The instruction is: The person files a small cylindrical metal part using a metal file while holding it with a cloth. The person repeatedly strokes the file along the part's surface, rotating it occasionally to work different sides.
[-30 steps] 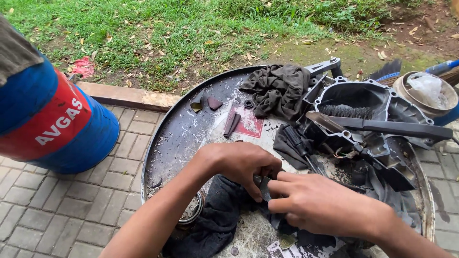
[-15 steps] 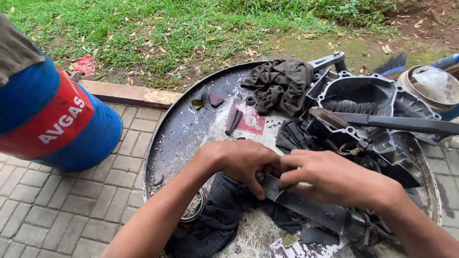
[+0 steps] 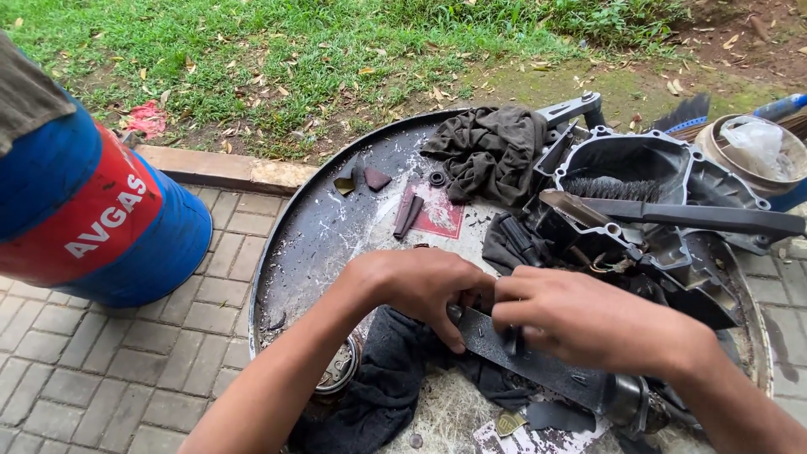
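My left hand (image 3: 420, 290) and my right hand (image 3: 588, 324) met over the round drum-top surface (image 3: 303, 244), both closed on 1 long dark metal part (image 3: 538, 366). The left grip pinched its near end with the fingers curled under; the right grip wrapped over the part just beside it, thumb on top. What exactly sat between my fingertips I could not tell, since the hands hid that spot. The part ran down to the right, ending in a rounded metal fitting near the surface's edge, and lay over a dark cloth (image 3: 378, 378) spread under my wrists. Beyond my hands sat a black engine casing (image 3: 639, 168) with a brush (image 3: 672, 214) laid across it, and a crumpled grey rag (image 3: 492, 151) just beside it. A blue and red drum (image 3: 92, 210) stood well apart on the paving to my left.
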